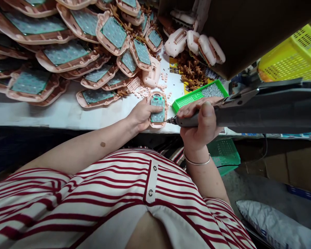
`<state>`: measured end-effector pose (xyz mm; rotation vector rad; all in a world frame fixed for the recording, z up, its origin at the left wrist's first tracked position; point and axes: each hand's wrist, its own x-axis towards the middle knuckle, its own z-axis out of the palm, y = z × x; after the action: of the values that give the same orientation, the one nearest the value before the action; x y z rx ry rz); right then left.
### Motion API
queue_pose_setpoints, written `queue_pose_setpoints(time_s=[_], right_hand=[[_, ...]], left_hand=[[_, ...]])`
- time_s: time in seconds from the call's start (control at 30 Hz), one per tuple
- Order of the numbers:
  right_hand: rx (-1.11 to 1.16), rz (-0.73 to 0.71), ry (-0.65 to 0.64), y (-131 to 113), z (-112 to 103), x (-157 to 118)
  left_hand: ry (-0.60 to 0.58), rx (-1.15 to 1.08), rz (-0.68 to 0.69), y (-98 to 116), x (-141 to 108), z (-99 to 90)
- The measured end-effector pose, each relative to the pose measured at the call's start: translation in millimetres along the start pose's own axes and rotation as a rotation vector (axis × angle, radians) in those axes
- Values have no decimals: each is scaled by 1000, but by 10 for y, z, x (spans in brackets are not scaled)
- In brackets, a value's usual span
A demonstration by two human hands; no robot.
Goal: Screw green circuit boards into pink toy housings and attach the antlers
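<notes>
My left hand (143, 113) grips a small pink plastic casing (158, 125), with the thumb lying across the green circuit board (157, 103) inside it. In my right hand (200, 121) is a grey electric screwdriver (189, 120), the fingers wrapped round its body. The bit reaches the casing's lower right edge, by a corner of the board; whether a screw sits there is too small to tell. Just beyond my right hand lies a green tray (181, 101) with many small silver screws (212, 90) at its far end.
Pink casings with boards (67, 53) are piled high at the left. Small pink parts (142, 92) and brown pieces (193, 71) lie behind the work. A cardboard box (238, 34) and yellow basket (287, 52) stand at the right; a green basket (224, 155) sits below the table.
</notes>
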<state>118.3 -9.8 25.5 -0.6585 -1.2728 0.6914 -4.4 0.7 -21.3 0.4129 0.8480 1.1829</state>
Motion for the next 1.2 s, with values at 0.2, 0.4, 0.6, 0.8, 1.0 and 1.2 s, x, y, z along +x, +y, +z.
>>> queue_pose_setpoints(time_s=[0.2,0.4,0.6,0.8,1.0,1.2], right_hand=[[-22,-28,62,-109,32,77],[-35,6,61,-146,1,72],[70,-33,15,-72,-1,69],[107,-62,17,-72,8,88],[-27,-44,75,-70,-12,76],[-38,-5,90,-130,17,75]], left_hand=[[-25,-10,-25,12,-1,24],[-44,-5,-4,4,5,28],[-39,-38,-12,-3,-23,33],[-39,-45,-60,-9,-57,58],[-32,-56,12,-16,-27,56],[-47,-51,17,-18,-52,61]])
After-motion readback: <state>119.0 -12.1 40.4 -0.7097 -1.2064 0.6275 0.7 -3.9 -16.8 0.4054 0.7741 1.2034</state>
